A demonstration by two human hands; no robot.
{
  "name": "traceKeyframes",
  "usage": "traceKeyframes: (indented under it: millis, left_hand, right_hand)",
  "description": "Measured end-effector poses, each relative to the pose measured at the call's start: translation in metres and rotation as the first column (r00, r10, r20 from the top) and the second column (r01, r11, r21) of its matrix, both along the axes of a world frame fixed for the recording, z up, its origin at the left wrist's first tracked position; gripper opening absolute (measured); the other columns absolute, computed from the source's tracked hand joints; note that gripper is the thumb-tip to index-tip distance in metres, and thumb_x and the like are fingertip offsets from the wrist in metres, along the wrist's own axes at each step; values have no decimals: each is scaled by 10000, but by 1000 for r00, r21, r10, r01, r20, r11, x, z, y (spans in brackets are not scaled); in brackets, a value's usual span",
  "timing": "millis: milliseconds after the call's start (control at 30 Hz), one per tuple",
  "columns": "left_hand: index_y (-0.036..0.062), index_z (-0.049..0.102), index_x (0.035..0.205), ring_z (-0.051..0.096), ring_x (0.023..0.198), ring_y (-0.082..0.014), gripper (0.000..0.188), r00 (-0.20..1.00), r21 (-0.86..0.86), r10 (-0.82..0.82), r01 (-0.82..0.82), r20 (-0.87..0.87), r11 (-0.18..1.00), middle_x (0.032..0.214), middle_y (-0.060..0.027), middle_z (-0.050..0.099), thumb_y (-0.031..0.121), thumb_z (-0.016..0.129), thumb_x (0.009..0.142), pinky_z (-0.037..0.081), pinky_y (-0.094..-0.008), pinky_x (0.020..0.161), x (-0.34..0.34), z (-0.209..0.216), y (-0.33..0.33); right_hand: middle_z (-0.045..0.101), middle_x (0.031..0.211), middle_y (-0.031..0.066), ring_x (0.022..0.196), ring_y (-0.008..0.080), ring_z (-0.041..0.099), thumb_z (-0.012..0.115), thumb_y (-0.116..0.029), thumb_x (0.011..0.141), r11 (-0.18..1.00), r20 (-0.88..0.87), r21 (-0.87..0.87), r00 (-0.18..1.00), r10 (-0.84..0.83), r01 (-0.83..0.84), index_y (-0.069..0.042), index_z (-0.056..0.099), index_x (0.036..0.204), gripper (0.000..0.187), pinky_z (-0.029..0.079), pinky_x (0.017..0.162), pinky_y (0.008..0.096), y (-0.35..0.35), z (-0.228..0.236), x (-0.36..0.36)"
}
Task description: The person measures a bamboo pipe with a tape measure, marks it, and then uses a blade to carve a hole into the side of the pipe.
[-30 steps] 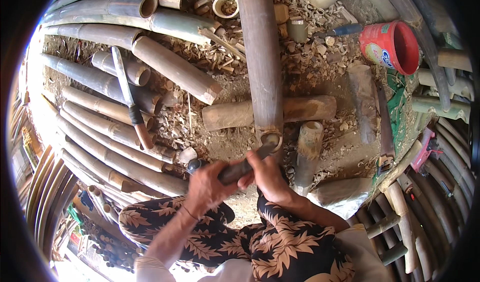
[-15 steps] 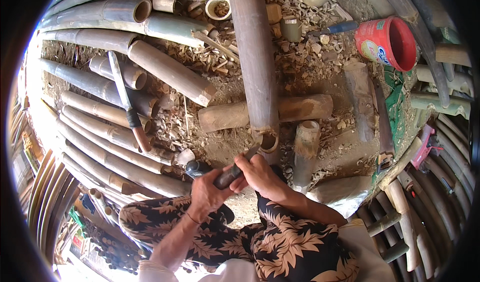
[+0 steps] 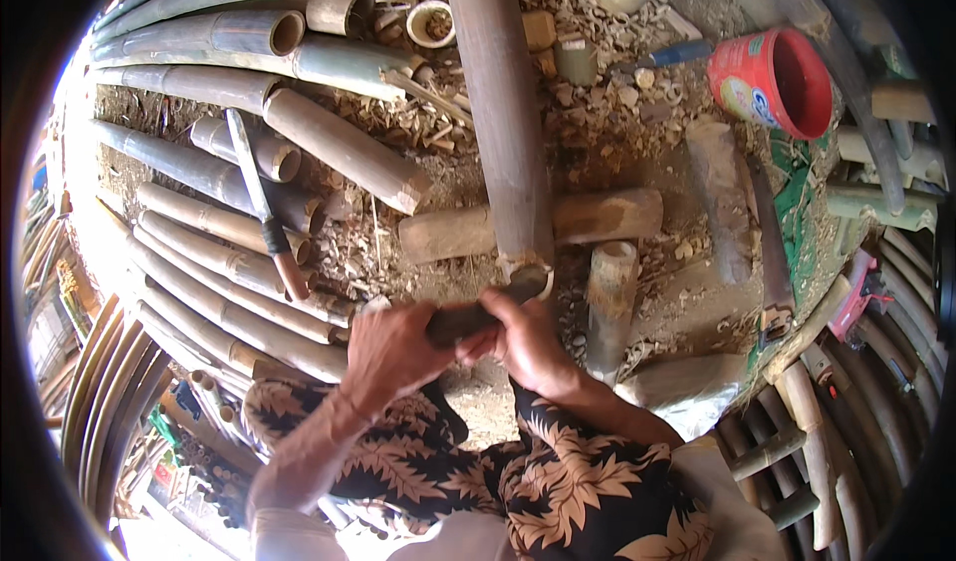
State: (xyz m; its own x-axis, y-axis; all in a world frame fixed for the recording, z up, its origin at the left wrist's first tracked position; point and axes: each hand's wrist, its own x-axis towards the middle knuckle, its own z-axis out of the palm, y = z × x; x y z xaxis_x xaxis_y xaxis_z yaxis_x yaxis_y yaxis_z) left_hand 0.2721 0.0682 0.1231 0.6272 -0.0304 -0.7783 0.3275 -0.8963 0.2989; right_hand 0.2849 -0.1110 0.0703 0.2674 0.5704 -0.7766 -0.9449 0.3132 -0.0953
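A thick bamboo pole [image 3: 503,133] runs down from the top centre, its hollow near end just in front of my hands. My left hand [image 3: 393,350] is wrapped round the dark handle of a knife [image 3: 458,324]. My right hand [image 3: 533,342] closes on the same knife further forward, its thumb lying along it by the pole's end. The blade is mostly hidden by the right hand and the bamboo's rim, and I cannot tell how deep it reaches. A shorter log [image 3: 607,216] lies crosswise beneath the pole.
Several bamboo lengths [image 3: 209,173] lie at the left, with a long-bladed knife [image 3: 267,208] across them. A short bamboo piece [image 3: 609,302] stands right of the pole. Further right are a saw [image 3: 772,232] and a red bucket [image 3: 772,83]. Shavings [image 3: 637,113] cover the ground.
Both hands have tilted the knife forward, bringing its front to the bamboo's open end. The left hand has shifted left and slightly up, and the blade, visible before, is now mostly hidden.
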Motion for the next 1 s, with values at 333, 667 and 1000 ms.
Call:
traceKeyframes:
  millis: [333,667,1000]
  left_hand:
    - [148,738,775,574,493,-110,121,730,54,-672,672,126,739,633,-26,669,243,727,849,445,-280,417,93,32,-48]
    - [86,662,841,623,535,-227,196,994,17,9,-8,-108,1000,729,-80,678,278,633,813,510,-362,540,-2,13,-16]
    - [154,704,659,589,502,-112,175,661,107,-710,710,243,696,586,-9,648,184,710,831,453,-303,451,109,42,-70]
  right_hand:
    - [692,836,137,656,234,686,464,-323,1019,820,-407,152,791,-457,552,-23,620,1021,339,575,586,344,-25,-1,-1]
    - [686,786,215,579,269,682,497,-224,989,1000,-17,13,1000,13,-13,74,617,966,322,587,515,352,-12,-10,-9]
    - [705,901,96,739,216,693,461,-302,1016,837,-422,82,779,-463,542,-107,588,1097,246,555,660,368,-32,-2,-13]
